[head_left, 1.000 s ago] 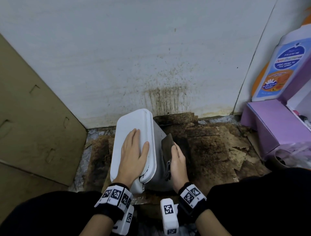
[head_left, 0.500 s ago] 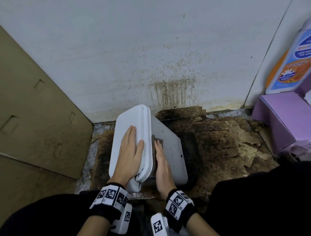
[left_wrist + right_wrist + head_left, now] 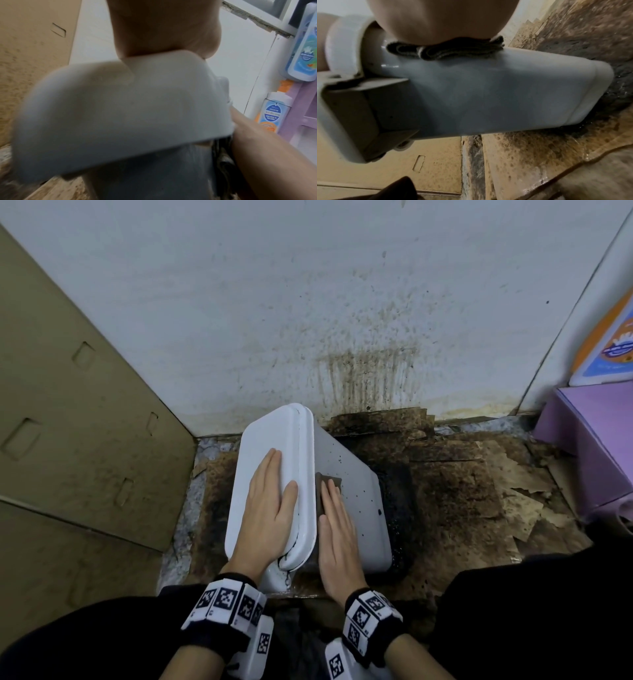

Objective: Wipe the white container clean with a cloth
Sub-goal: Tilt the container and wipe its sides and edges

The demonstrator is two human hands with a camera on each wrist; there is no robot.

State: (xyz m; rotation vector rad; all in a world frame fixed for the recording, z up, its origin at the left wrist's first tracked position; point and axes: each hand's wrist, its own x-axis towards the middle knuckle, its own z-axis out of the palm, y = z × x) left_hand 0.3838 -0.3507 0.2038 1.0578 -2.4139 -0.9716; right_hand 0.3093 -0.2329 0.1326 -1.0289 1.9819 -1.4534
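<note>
Head view looks steeply down; both wrist views sit close against the white container (image 3: 346, 501).

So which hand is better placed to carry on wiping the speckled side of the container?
The right hand. It lies flat on the dark cloth, pressing it against the white container side, where dark specks remain. The left hand lies flat on the lid, steadying the tilted container.
</note>
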